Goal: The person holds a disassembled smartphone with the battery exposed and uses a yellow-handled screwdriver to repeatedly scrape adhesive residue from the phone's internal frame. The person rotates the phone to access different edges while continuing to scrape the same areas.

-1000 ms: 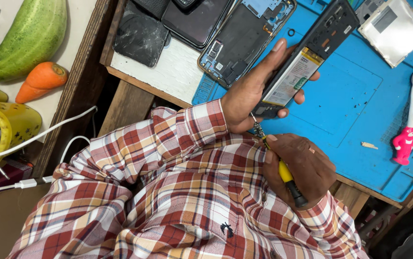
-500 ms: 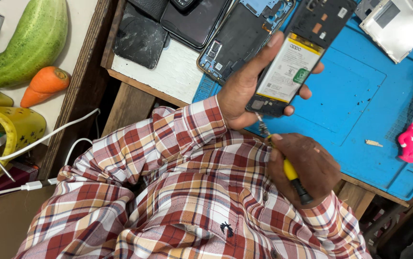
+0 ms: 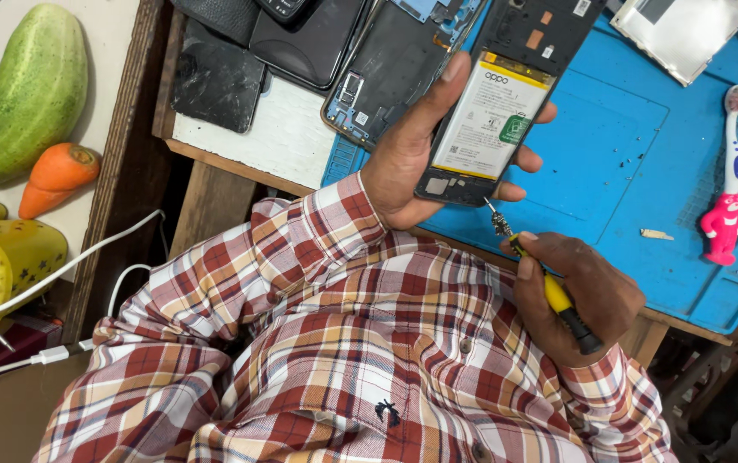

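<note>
One opened phone (image 3: 496, 111), back cover off, white battery exposed, held face-down in the left hand (image 3: 407, 163); thumb along its left edge, fingertips wrapped round the right edge, fingers closed on it, above the near edge of the blue work mat (image 3: 635, 163). One screwdriver (image 3: 540, 279), yellow shaft and black end, gripped in the right hand (image 3: 579, 296); fingers curled shut around the handle, metal tip angled up and meeting the phone's lower edge. Both forearms in one red, white and tan checked shirt (image 3: 360, 343), wrists bent inward toward each other. On the mat: one toothbrush (image 3: 726, 184) with a pink figure-shaped handle, lying at the right; one grey metal plate (image 3: 682, 30) at the top; several tiny dark specks, too small to identify. On the white board (image 3: 283, 137) left of the mat: four further phone bodies or back covers, dark, partly overlapping, one phone frame (image 3: 394, 64) with blue inner edge reaching onto the mat. On the pale side surface at far left: one green cucumber-like gourd (image 3: 30, 94), one carrot (image 3: 56, 176) just beside it, one yellow container (image 3: 0, 253), contents not discernible. Two white cables (image 3: 86, 257) trailing below.
</note>
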Tool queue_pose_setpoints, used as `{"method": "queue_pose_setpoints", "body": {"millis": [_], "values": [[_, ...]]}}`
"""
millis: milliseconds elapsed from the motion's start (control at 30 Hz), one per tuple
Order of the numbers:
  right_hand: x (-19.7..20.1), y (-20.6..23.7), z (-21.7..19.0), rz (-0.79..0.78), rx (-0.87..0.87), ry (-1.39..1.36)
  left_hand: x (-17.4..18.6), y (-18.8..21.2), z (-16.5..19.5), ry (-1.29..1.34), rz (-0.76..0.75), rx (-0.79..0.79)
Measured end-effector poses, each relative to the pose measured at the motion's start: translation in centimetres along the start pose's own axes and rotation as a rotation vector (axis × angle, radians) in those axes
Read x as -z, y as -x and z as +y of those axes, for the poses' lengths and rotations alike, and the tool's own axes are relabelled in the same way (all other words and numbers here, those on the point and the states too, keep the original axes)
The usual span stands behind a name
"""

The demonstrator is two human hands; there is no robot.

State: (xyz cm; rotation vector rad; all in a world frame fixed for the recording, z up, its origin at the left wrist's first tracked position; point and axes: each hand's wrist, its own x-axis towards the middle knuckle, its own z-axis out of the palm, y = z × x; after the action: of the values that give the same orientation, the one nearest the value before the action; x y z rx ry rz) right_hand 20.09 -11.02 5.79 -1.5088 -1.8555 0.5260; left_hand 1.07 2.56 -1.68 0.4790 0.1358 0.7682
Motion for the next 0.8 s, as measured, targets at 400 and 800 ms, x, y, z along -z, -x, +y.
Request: {"method": "queue_pose_setpoints", "body": {"millis": [400,800], "values": [[-1.0,-0.8,-1.2,-0.047,0.090,-0.097,-0.1,0.0,0.0,-0.067,0.000,-0.040],[-1.4,-1.3,-1.3,-0.090,0.067,-0.129,-0.1,0.0,-0.1,-0.112,-0.009,-0.035]]}}
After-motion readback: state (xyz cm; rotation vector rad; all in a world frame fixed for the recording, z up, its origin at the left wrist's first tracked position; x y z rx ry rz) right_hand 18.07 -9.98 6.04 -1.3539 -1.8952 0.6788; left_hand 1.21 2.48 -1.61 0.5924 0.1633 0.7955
